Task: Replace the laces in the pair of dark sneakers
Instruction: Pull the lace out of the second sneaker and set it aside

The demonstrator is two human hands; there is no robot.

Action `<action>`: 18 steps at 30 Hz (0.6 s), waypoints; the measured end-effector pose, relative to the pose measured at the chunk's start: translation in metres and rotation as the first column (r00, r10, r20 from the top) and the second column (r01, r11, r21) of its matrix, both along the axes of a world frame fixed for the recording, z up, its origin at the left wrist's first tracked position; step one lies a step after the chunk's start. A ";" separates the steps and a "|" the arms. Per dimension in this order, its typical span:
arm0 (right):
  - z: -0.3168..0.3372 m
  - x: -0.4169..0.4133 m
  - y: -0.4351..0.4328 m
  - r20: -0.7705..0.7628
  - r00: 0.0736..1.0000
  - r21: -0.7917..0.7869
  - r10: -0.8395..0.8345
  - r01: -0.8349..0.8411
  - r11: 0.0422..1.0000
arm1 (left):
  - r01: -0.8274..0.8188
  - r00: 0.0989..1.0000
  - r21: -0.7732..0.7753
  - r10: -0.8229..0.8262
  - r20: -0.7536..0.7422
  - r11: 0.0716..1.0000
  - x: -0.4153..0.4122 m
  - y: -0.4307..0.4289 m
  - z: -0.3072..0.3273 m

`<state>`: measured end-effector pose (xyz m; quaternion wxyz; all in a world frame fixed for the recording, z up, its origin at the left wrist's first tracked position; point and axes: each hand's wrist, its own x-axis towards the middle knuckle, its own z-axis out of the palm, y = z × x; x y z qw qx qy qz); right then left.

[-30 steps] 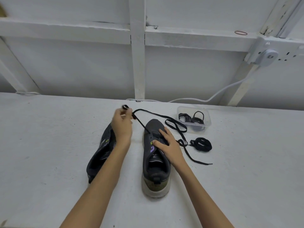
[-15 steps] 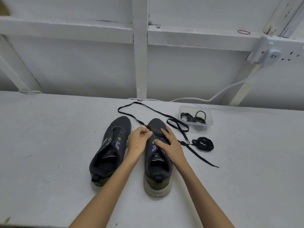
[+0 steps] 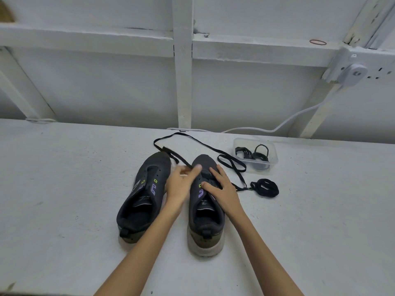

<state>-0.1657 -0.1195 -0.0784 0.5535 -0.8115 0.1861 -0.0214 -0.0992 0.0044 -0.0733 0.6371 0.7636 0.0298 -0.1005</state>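
Note:
Two dark sneakers stand side by side on the white table, toes pointing away from me: the left sneaker [image 3: 145, 195] has empty eyelets, and the right sneaker [image 3: 206, 223] has a long black lace [image 3: 232, 164] running through its front. The lace loops out over the table behind both toes and off to the right. My left hand [image 3: 180, 184], blurred, pinches the lace at the right sneaker's front eyelets. My right hand [image 3: 223, 189] lies with spread fingers on that sneaker's tongue, pressing it down.
A bundled black lace [image 3: 266, 188] lies right of the shoes. Behind it a clear plastic box [image 3: 272, 162] holds more coiled laces. A white cable [image 3: 277, 127] runs along the table's back edge up to a wall plug [image 3: 352, 74].
My left hand came down from above the toes, where it held the lace end up, to the right sneaker's eyelets. The lace now lies slack on the table. My right hand stayed put.

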 end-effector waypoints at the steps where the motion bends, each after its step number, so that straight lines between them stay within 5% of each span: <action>1: 0.000 0.000 0.000 0.002 1.000 -0.001 0.002 -0.002 1.000 | 0.031 0.999 0.036 -0.032 0.025 0.999 -0.003 -0.002 -0.005; 6: 0.000 -0.001 -0.001 -0.002 1.000 0.018 0.001 -0.001 1.000 | 0.007 0.981 0.183 -0.042 0.187 0.983 0.013 0.000 0.009; 12: -0.001 -0.001 -0.001 0.005 1.000 0.054 -0.008 0.007 0.998 | -0.367 0.900 -0.171 0.396 0.182 0.914 0.039 0.013 0.043; 15: -0.001 -0.001 -0.001 0.008 1.000 0.057 -0.011 0.010 0.998 | -0.262 0.957 -0.255 0.284 0.053 0.931 0.032 0.011 0.034; 18: -0.001 -0.001 -0.001 0.004 1.000 0.045 -0.005 0.004 0.999 | -0.077 0.997 -0.123 0.077 -0.005 0.989 0.015 0.002 0.017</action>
